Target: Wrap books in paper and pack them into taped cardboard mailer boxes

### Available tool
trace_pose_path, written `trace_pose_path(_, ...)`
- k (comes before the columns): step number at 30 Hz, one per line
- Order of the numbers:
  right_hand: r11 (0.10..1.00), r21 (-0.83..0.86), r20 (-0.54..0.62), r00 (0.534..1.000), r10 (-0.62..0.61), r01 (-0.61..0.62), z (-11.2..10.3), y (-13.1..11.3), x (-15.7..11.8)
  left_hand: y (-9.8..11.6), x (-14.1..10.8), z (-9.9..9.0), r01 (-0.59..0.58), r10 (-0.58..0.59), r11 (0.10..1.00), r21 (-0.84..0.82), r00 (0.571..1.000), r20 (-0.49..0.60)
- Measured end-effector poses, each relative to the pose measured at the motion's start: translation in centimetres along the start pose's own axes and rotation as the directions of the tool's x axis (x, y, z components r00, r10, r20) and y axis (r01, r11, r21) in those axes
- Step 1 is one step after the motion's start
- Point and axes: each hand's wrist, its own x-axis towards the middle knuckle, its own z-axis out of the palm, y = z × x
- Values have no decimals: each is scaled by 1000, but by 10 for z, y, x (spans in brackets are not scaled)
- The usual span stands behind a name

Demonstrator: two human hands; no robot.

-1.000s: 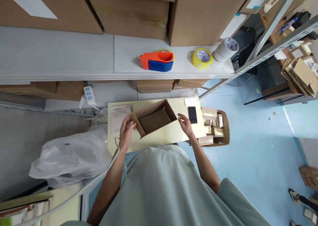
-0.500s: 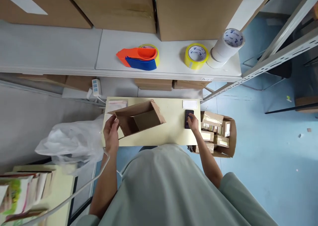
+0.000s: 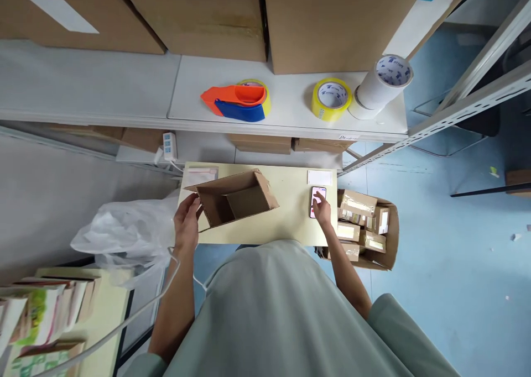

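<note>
My left hand (image 3: 187, 220) grips the left end of an open cardboard box (image 3: 244, 200), with the fingers closed at its edge. The box sits tilted over the cream table (image 3: 290, 228), its open side toward me and the inside bare. On the right part of the table lies a smartphone (image 3: 312, 207) with a lit screen. My right hand (image 3: 323, 211) is over it, a finger stretched out onto the screen and nothing held. A white card (image 3: 319, 178) lies just beyond the phone.
On the shelf (image 3: 290, 103) ahead are an orange and blue tape dispenser (image 3: 236, 101), a yellow tape roll (image 3: 331, 99) and stacked white rolls (image 3: 384, 84). A carton of small parcels (image 3: 392, 239) stands right; a plastic bag (image 3: 124, 228) and books (image 3: 53, 310) are left.
The phone's dark screen has lit up under my right hand's finger. My left hand keeps its hold on the cardboard box. The whole view has shifted slightly.
</note>
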Motion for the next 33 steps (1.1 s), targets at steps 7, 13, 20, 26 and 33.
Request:
trace_pose_path(7, 965, 233, 49, 989, -136, 121, 17, -81, -15, -18, 10, -7, 38, -40, 999, 29, 998, 56)
trace_pose_path(13, 940, 328, 212, 962, -170, 93, 37, -138, -34, -28, 10, -21, 170, -184, 980, 106, 973, 142)
trace_pose_path(20, 918, 397, 286, 949, -131, 7, 50, -166, -70, -11, 2, -23, 127, -142, 990, 63, 894, 424)
trace_pose_path(26, 941, 337, 140, 985, -97, 44, 34, -168, -105, 5, 2, -20, 42, -80, 996, 81, 823, 563)
trace_pose_path(33, 973, 218, 62, 994, -86, 71, 28, -155, -109, 4, 4, -7, 46, -93, 994, 95, 808, 582)
